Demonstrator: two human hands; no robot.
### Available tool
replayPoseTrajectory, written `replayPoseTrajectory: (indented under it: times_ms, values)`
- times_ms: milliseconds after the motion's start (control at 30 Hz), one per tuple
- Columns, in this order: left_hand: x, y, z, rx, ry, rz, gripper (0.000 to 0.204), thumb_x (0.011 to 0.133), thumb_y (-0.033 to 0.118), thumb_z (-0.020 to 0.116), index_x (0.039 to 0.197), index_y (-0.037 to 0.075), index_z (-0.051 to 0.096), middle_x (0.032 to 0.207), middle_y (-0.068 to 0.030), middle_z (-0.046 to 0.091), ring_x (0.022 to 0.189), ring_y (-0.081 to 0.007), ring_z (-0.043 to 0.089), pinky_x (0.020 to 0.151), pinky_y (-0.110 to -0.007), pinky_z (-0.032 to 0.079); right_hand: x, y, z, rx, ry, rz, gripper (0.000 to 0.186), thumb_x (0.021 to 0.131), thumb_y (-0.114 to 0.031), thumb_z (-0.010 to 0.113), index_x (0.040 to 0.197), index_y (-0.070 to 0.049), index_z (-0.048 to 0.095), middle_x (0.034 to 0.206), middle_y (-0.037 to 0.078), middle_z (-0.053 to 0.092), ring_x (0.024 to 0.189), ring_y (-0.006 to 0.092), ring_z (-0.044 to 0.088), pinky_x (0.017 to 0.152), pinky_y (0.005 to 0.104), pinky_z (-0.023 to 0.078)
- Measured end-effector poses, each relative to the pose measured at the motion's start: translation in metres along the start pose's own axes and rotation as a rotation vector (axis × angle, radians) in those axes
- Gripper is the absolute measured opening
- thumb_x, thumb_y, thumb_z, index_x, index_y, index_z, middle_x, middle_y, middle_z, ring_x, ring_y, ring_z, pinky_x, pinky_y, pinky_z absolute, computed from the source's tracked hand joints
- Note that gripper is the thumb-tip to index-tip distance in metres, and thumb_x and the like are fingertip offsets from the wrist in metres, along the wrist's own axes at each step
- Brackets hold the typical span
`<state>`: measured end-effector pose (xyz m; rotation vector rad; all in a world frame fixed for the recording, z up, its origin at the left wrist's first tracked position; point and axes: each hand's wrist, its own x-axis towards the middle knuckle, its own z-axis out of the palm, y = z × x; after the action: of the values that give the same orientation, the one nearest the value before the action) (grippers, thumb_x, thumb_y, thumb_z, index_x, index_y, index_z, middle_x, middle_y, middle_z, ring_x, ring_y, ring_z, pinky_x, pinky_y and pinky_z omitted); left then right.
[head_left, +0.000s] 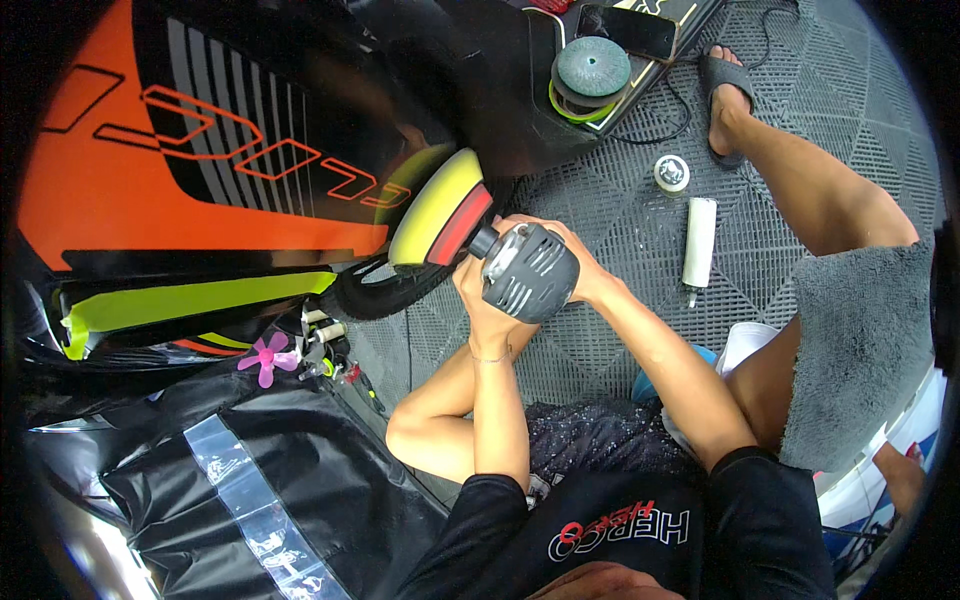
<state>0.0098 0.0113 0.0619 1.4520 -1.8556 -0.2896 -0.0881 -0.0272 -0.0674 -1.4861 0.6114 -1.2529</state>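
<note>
Around the polisher [528, 272]: panel [225, 150] at ten o'clock, propeller [267, 359] at eight, discs [594, 66] at one, container [671, 174] at two, bottle [700, 243] at three.

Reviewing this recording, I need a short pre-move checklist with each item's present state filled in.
1. Polisher held in both hands: ok; left hand and right hand are on it.
2. Pad clear of the orange panel: cannot tell; they look close.
3. Polisher switched off: cannot tell.
4. Bottle upright: not ok; it lies on the floor mat.
5. Towel off the floor: ok; draped over a leg.
</note>
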Motion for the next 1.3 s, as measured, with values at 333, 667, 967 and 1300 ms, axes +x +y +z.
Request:
replayPoseTrajectory:
  times_ms: [333,667,967,1300]
  values:
    - [-0.025,-0.025,0.005,-0.162,-0.014,-0.008,0.044,0.075,0.015,0.077,0.114,-0.001,0.065,0.104,-0.0125,0.071,0.099,-0.0252,0.069,0.096,-0.036,0.049,0.016,-0.039,-0.013,-0.098,-0.156,0.029,0.074,0.051,-0.029,0.083,0.116,0.001,0.064,0.120,0.020,0.067,0.112,0.0412,0.065,0.094,0.0453,0.054]
    - [0.001,0.021,-0.007,-0.011,0.030,-0.084,0.039,0.070,0.018,0.076,0.102,-0.004,0.069,0.091,-0.0169,0.073,0.083,-0.0313,0.073,0.078,-0.037,0.055,0.014,-0.073,-0.031,0.085,-0.091,0.157,0.072,0.055,-0.029,0.084,0.119,-0.004,0.065,0.118,0.019,0.069,0.107,0.0423,0.065,0.089,0.0455,0.055]
    - [-0.019,-0.006,-0.001,0.072,-0.015,-0.040,0.044,0.065,0.024,0.081,0.102,0.002,0.071,0.087,-0.0148,0.072,0.078,-0.0327,0.071,0.074,-0.040,0.053,0.003,-0.045,-0.023,0.053,-0.131,0.190,0.064,0.061,-0.027,0.084,0.117,-0.004,0.065,0.113,0.016,0.070,0.103,0.0372,0.069,0.088,0.0423,0.055]
    - [-0.003,0.025,0.001,0.048,0.042,-0.012,0.055,0.060,0.024,0.083,0.107,0.000,0.068,0.089,-0.0147,0.071,0.077,-0.0332,0.070,0.076,-0.041,0.055,0.012,-0.079,-0.044,-0.038,-0.204,0.186,0.065,0.069,-0.020,0.086,0.126,0.000,0.063,0.123,0.014,0.070,0.109,0.0233,0.069,0.099,0.0361,0.053]
